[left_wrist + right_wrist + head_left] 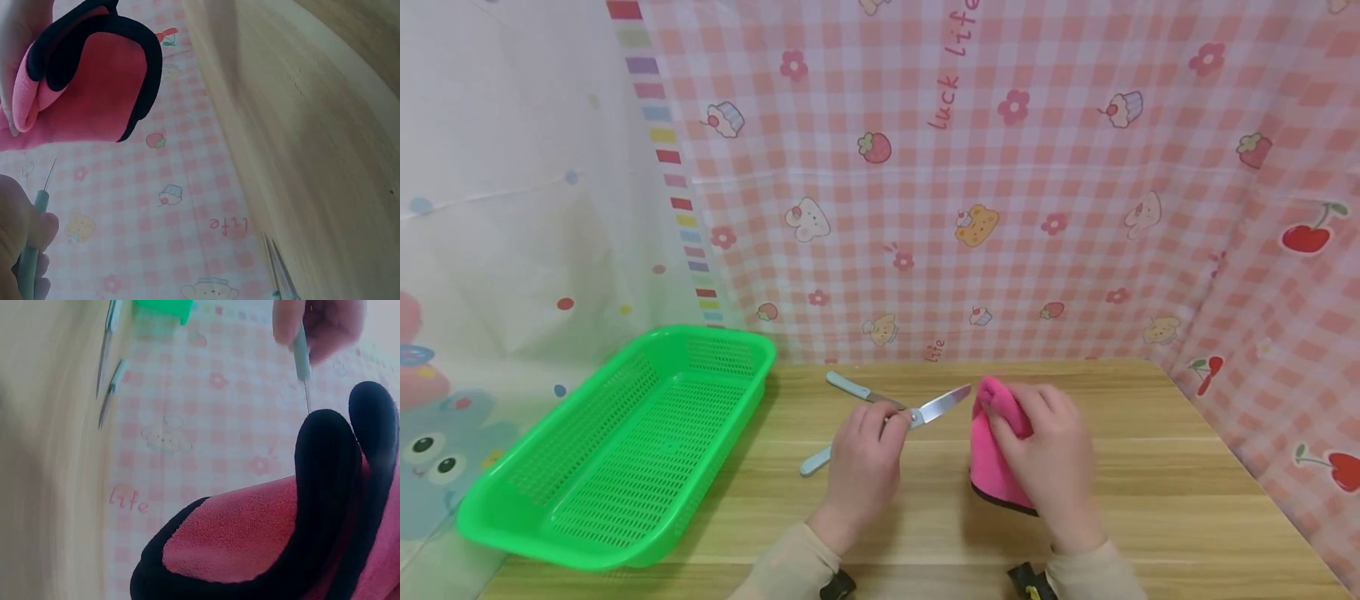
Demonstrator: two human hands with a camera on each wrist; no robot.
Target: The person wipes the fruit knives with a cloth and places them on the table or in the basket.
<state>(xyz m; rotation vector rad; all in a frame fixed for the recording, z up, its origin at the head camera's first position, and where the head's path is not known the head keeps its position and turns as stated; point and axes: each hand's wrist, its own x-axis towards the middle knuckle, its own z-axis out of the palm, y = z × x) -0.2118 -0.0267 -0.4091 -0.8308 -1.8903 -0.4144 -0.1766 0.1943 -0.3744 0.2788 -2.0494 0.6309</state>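
My left hand (867,454) grips a small knife (946,404) by its pale blue handle, with the blade pointing right. A pink cloth (996,450) with black edging hangs folded from my right hand (1051,454), pinched between thumb and fingers. In the head view the knife's tip comes close to the cloth's upper left edge. Two more knives with pale blue handles lie on the table: one (847,385) behind my left hand, the other (815,461) to its left, its blade hidden by that hand. Both loose knives (105,362) also show in the right wrist view.
A green plastic basket (681,500) with slotted sides stands on the left of the wooden table (925,533). Pink checked sheeting (925,275) rises behind the table and along its right side, with pale sheeting (572,250) on the left.
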